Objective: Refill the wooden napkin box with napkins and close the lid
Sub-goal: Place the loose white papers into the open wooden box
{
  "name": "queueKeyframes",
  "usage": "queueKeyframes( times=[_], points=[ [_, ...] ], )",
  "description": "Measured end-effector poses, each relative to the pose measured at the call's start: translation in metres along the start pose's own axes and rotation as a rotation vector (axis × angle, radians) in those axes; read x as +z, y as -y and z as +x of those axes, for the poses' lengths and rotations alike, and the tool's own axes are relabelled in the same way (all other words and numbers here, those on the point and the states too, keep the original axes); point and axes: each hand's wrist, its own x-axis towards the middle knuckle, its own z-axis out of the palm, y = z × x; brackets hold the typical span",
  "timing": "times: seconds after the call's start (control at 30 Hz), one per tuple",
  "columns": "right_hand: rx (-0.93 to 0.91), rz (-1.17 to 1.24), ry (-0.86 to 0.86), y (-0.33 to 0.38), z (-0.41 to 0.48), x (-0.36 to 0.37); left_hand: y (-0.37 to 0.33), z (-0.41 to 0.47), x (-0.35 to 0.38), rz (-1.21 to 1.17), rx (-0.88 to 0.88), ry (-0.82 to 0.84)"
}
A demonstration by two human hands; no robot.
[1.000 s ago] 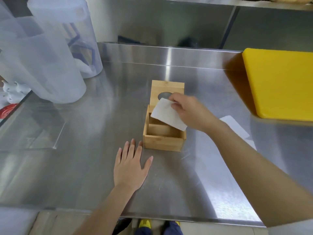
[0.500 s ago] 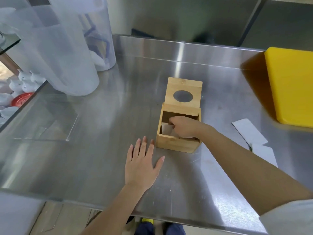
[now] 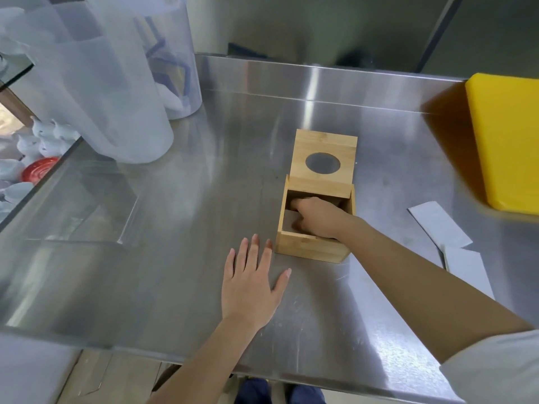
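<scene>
The wooden napkin box (image 3: 312, 249) stands in the middle of the steel counter. Its lid (image 3: 325, 142), which has a round hole, is tipped up at the back. My right hand (image 3: 318, 217) reaches down inside the box, fingers curled on a white napkin (image 3: 289, 220) that lies within; most of that napkin is hidden by the hand. My left hand (image 3: 250, 284) rests flat on the counter, fingers spread, its fingertips just short of the box's front left corner. Two more white napkins (image 3: 437, 223) (image 3: 466, 268) lie on the counter to the right of the box.
A yellow cutting board (image 3: 507, 141) lies at the far right. Two tall translucent plastic containers (image 3: 96, 91) (image 3: 175, 53) stand at the back left. A glass pane (image 3: 73, 205) edges the counter's left side, with small white and red items below it.
My right hand carried the napkin from above the box down into it and now sits deeper inside. My left hand stayed flat on the counter. The view shifted left.
</scene>
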Motion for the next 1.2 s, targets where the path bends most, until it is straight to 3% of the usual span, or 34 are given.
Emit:
queueKeyframes(
  times=[0.5,0.73,0.8,1.0,1.1,1.2],
  points=[
    [-0.043,-0.205,-0.091,-0.001,0.009,0.007,0.000,0.000,-0.003,0.006,0.005,0.011],
    [-0.088,-0.090,-0.021,-0.002,-0.016,-0.012,0.001,0.000,-0.004,0.011,0.018,0.017],
    [-0.111,-0.028,-0.104,-0.003,-0.032,-0.021,0.001,0.000,-0.004,0.014,0.023,0.009],
    [-0.087,0.189,-0.561,-0.025,-0.085,-0.029,-0.002,-0.001,-0.008,0.022,0.018,0.027],
    [0.049,0.275,-0.773,-0.053,-0.105,-0.021,-0.003,-0.001,-0.010,0.010,0.020,0.029],
    [0.312,0.300,-0.968,-0.087,-0.122,-0.005,-0.003,-0.001,-0.011,0.003,0.026,0.030]
  ],
)
